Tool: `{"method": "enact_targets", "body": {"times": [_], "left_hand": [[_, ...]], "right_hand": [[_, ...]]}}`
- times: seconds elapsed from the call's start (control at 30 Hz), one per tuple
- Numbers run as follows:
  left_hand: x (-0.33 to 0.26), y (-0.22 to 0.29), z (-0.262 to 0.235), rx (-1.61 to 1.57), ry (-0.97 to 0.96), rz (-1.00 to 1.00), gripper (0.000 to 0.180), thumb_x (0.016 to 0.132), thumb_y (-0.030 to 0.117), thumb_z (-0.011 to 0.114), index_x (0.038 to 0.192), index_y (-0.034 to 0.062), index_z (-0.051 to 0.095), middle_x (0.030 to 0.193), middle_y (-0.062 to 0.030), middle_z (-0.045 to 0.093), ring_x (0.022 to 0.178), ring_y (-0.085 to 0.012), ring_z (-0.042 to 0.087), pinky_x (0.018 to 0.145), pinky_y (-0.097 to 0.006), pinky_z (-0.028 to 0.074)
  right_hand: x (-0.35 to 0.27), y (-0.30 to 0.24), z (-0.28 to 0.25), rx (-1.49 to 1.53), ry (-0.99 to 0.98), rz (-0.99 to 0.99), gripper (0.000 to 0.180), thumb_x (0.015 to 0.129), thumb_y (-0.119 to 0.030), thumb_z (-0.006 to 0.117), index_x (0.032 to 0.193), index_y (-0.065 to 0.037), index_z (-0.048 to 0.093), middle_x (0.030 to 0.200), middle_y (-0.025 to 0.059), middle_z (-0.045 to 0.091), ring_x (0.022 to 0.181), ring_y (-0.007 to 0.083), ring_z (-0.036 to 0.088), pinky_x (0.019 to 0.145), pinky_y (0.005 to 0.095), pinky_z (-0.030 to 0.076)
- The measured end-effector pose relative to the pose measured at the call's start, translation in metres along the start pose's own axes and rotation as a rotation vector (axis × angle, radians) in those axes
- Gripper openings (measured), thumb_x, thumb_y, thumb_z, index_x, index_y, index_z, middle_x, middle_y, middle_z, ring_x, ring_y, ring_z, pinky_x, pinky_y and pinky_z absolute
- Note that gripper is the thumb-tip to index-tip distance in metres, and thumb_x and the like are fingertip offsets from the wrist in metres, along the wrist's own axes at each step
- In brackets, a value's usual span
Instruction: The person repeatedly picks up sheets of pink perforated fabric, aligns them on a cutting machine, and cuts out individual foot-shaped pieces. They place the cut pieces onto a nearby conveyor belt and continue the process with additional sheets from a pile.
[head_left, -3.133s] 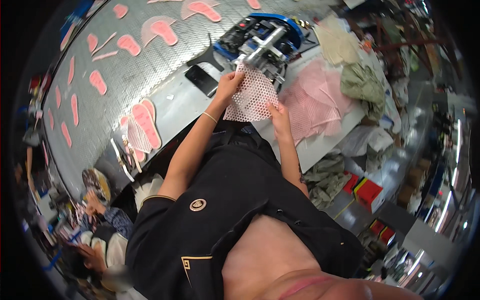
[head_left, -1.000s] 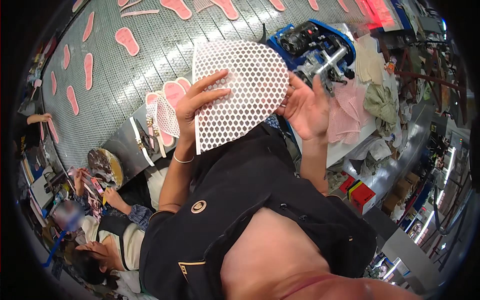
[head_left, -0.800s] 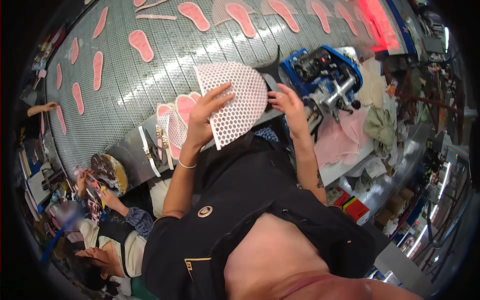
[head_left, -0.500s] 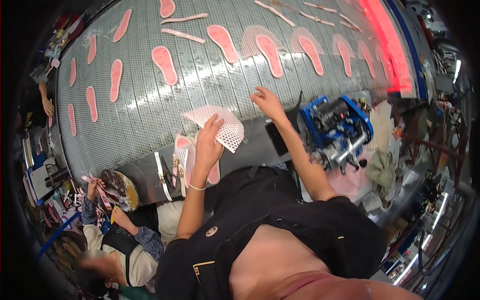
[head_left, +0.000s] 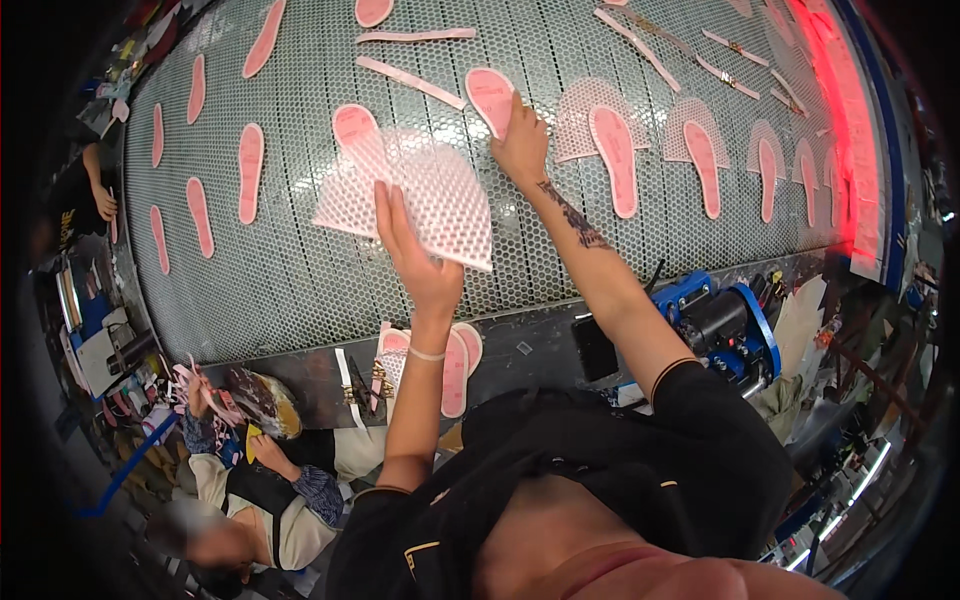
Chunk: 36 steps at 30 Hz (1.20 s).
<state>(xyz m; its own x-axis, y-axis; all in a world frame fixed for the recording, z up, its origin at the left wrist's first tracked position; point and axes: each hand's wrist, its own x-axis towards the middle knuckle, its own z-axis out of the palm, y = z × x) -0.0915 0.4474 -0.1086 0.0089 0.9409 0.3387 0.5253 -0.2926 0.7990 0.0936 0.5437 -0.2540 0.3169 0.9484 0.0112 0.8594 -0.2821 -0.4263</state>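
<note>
My left hand grips a couple of pale pink perforated mesh pieces shaped like half-ovals, its fingers lying over their top and the thumb hidden. These pieces hang above the metal mesh conveyor and cover the lower part of a pink insole. To the right, my right hand is closed at the edge of another pink insole, with its fingertips at the sole's right side. That sole's lower end is behind the hand. Further right, an insole lies over a spread mesh piece.
Pink straps and several more insoles lie across the conveyor. A red-lit edge borders its right end. Along the near ledge are stacked insoles, a dark phone-like slab and a blue machine. A co-worker sits at lower left.
My left hand has carried the mesh pieces forward from the near ledge over the conveyor. My right hand has reached forward from mid-air to an insole. The view has shifted.
</note>
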Motion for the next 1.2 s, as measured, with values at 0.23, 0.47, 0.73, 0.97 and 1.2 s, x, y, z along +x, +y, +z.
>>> {"method": "enact_targets", "body": {"times": [0.23, 0.47, 0.73, 0.97, 1.2], "left_hand": [[0.020, -0.047, 0.097, 0.045, -0.219, -0.051, 0.078, 0.083, 0.017, 0.064, 0.148, 0.0007, 0.023, 0.151, -0.0274, 0.020, 0.138, -0.0440, 0.026, 0.112, -0.045, 0.027], [-0.068, -0.035, 0.083, 0.192, -0.676, -0.079, 0.077, 0.079, 0.003, 0.064, 0.146, 0.0045, 0.026, 0.149, -0.0274, 0.024, 0.120, -0.0447, 0.049, 0.090, -0.045, 0.050], [-0.155, -0.024, -0.024, -0.056, -0.484, -0.289, 0.070, 0.080, 0.001, 0.060, 0.144, 0.0042, 0.031, 0.136, -0.0199, 0.041, 0.094, -0.0255, 0.061, 0.083, -0.036, 0.050], [-0.195, -0.058, -0.065, -0.187, -0.400, -0.346, 0.058, 0.084, 0.004, 0.059, 0.139, 0.0034, 0.040, 0.127, -0.0167, 0.052, 0.094, -0.0213, 0.062, 0.078, -0.033, 0.052], [-0.236, -0.012, -0.039, -0.278, -0.640, -0.336, 0.039, 0.086, 0.009, 0.062, 0.124, 0.0037, 0.055, 0.109, -0.0125, 0.064, 0.090, -0.0179, 0.064, 0.078, -0.030, 0.052]], "right_hand": [[-0.104, 0.062, -0.069, 0.297, 0.205, 0.259, 0.088, 0.066, -0.011, 0.071, 0.141, 0.007, 0.029, 0.127, 0.0286, 0.047, 0.120, 0.0442, 0.040, 0.107, 0.0477, 0.030], [-0.186, 0.004, -0.188, 0.600, 0.359, 0.309, 0.078, 0.072, -0.011, 0.074, 0.140, -0.001, 0.036, 0.136, 0.0219, 0.038, 0.122, 0.0372, 0.041, 0.104, 0.0415, 0.034], [-0.146, -0.074, -0.118, 0.385, 0.474, -0.024, 0.061, 0.075, -0.015, 0.075, 0.127, 0.001, 0.046, 0.140, 0.0226, 0.036, 0.125, 0.0401, 0.039, 0.102, 0.0496, 0.037], [-0.235, -0.038, -0.059, 0.305, 0.170, -0.164, 0.059, 0.082, -0.027, 0.069, 0.130, 0.000, 0.047, 0.129, 0.0220, 0.050, 0.111, 0.0358, 0.054, 0.093, 0.0430, 0.044], [-0.457, 0.081, -0.142, 0.584, -0.454, -0.083, 0.032, 0.087, -0.019, 0.062, 0.116, -0.004, 0.061, 0.096, 0.0121, 0.069, 0.087, 0.0242, 0.066, 0.076, 0.0358, 0.051]]}}
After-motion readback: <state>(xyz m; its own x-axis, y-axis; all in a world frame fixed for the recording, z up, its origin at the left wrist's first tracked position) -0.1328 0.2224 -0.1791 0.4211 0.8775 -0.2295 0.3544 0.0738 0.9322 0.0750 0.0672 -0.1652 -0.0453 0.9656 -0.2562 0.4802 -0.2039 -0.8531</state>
